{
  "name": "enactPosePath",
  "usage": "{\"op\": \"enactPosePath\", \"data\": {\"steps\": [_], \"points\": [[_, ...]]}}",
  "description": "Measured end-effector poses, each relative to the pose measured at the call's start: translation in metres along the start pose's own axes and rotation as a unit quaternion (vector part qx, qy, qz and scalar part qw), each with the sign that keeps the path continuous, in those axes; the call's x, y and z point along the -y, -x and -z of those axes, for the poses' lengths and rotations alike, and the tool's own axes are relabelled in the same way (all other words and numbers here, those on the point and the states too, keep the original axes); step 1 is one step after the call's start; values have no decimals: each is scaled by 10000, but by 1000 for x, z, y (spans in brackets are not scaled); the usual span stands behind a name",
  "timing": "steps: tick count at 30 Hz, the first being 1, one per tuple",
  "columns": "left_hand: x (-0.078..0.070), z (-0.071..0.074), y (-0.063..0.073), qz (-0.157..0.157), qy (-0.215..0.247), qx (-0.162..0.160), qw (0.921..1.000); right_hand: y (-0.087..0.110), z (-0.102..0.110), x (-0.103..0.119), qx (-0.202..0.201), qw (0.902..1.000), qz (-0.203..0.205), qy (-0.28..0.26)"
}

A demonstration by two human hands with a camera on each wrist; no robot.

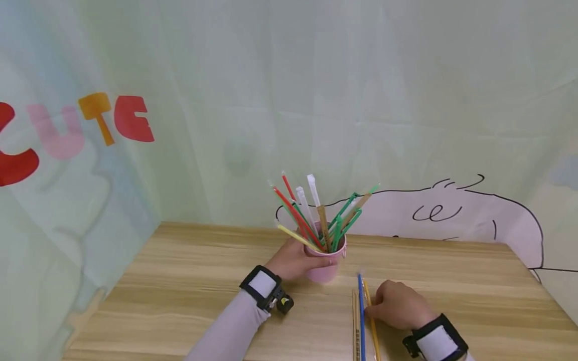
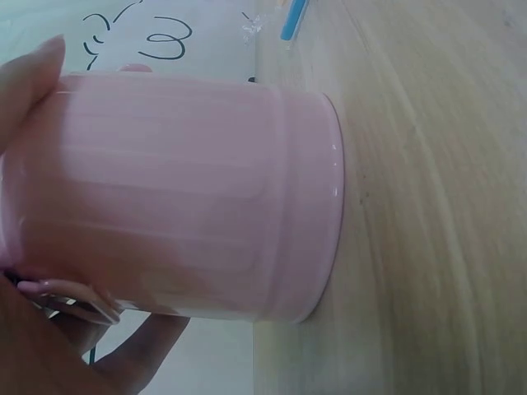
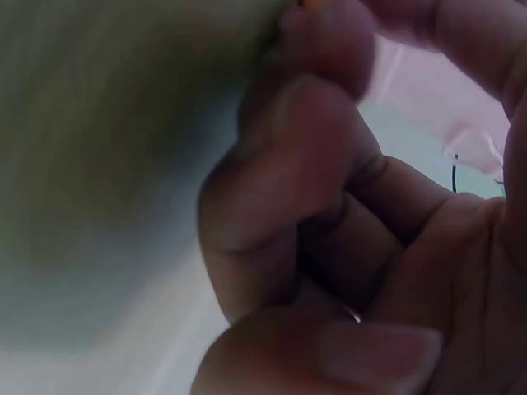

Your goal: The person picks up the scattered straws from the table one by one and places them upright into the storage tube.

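My left hand (image 1: 293,259) grips a small pink bucket (image 1: 322,273) around its side. The bucket stands upright on the table, and its ribbed wall fills much of the left wrist view. Red, green, white, yellow and brown straws (image 1: 311,215) lean out of its top, some in clear wrappers. To the right of the bucket, my right hand (image 1: 399,304) is low at the table with curled fingers, pinching an orange-yellow straw (image 1: 374,326). A blue straw (image 1: 362,316) lies beside it. In the right wrist view a bit of orange shows at the fingertips.
Thin brown straws (image 1: 355,326) lie just left of the blue one, pointing away from me. The wooden table (image 1: 203,281) ends at a pale cloth backdrop (image 1: 253,125) with coloured letters and a line drawing. Both wrists wear strapped-on cameras.
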State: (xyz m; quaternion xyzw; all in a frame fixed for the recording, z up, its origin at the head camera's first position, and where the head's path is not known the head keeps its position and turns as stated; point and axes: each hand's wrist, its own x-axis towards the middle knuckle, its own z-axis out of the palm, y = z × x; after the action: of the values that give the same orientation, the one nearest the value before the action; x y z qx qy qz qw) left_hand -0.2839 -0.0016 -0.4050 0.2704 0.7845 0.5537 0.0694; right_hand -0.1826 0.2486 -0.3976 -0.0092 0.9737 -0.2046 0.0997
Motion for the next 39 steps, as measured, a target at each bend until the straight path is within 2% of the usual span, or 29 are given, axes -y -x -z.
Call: {"op": "enactPosePath", "data": {"steps": [3,8,14,20,26,29,32,37,39], "points": [[0,0,1,1,37,19,10000,-1,-4,-1,34,10000,19,-77],[0,0,1,105,21,23,9999,-5,-6,1,154,9995,-276,-76],[0,0,1,37,44,52,10000,-6,-4,4,290,9980,-554,63],[1,0,0,-43,-8,64,10000,-4,-4,7,218,9982,-551,108],[3,1,1,7,5,74,10000,-4,-1,3,191,9982,-570,72],[4,1,1,-25,32,86,10000,-3,9,-3,-35,9997,-227,-50],[3,1,2,-39,64,113,9999,4,29,-8,-188,9987,177,-428],[0,1,2,16,124,132,9998,22,70,-5,-74,9858,518,-1594],[-1,1,2,18,141,121,9998,29,82,2,-234,9798,623,-1884]]}}
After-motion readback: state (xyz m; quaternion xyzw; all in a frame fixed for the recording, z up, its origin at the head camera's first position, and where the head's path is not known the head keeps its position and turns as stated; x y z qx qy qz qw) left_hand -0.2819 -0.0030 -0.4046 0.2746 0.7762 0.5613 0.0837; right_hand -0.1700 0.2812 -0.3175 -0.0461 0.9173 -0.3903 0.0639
